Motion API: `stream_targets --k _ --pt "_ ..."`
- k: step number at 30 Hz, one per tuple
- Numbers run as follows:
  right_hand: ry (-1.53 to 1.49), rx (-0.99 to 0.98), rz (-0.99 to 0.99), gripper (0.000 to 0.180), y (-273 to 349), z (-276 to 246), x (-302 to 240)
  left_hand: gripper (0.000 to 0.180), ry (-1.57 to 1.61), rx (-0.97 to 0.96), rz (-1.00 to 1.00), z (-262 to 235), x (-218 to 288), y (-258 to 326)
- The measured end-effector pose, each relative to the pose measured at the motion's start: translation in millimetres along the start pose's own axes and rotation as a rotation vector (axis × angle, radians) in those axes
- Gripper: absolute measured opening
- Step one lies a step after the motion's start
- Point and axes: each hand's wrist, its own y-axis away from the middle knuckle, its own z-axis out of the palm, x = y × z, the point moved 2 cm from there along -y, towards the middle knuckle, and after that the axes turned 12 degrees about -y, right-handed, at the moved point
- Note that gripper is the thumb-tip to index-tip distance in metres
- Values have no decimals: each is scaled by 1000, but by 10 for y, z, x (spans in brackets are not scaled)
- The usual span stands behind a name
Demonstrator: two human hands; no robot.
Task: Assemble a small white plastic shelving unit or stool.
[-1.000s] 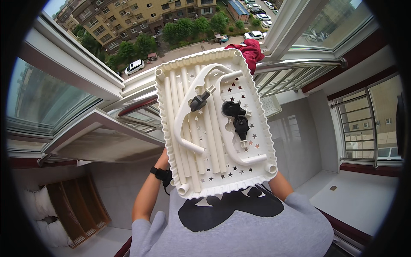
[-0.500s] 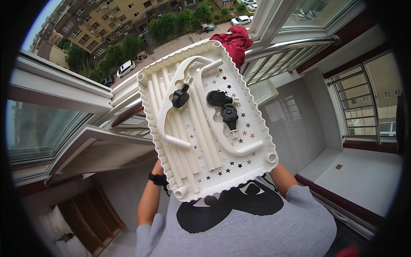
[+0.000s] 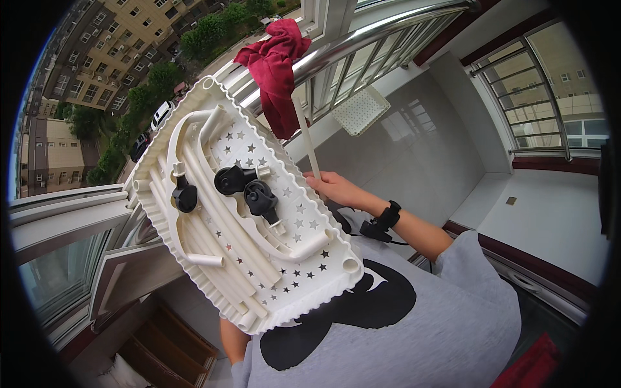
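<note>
A white plastic basket tray (image 3: 333, 279) with a wavy rim and star-shaped holes tilts in front of me. Inside it lie several white tubes (image 3: 255, 255), two curved white rails (image 3: 303, 249) and three black casters, among them one caster (image 3: 185, 196) on the left. My right hand (image 3: 333, 187), beside the tray's right edge, is closed around the lower end of a slim white tube (image 3: 306, 132) that rises toward a red cloth (image 3: 275, 71). My left hand is hidden beneath the tray; only its forearm (image 3: 233, 339) shows.
The cloth hangs over a metal window railing (image 3: 381, 35). Another white star-holed tray (image 3: 361, 111) rests on the tiled floor (image 3: 414, 149). An open window sash (image 3: 139, 271) stands at left, brown wooden shelving (image 3: 171, 346) lower left, and a ledge (image 3: 537, 226) at right.
The tray has swung left and tilted. My right hand has come out from under it to its right side, where a white tube now shows. My view has turned right.
</note>
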Motion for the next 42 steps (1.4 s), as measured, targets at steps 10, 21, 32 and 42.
stream_targets --k 10,21,32,42 --pt "-78 102 -65 38 40 -27 60 32 -183 99 -96 -624 -383 489" --pt "-84 30 -25 38 -61 -30 90 33 -236 69 123 -454 132 -377" --pt "-58 281 -284 44 131 -250 -319 35 -213 268 485 -656 865 -345" --pt "-384 -343 -1173 42 1108 370 -1463 43 494 716 1209 -894 2025 1251"
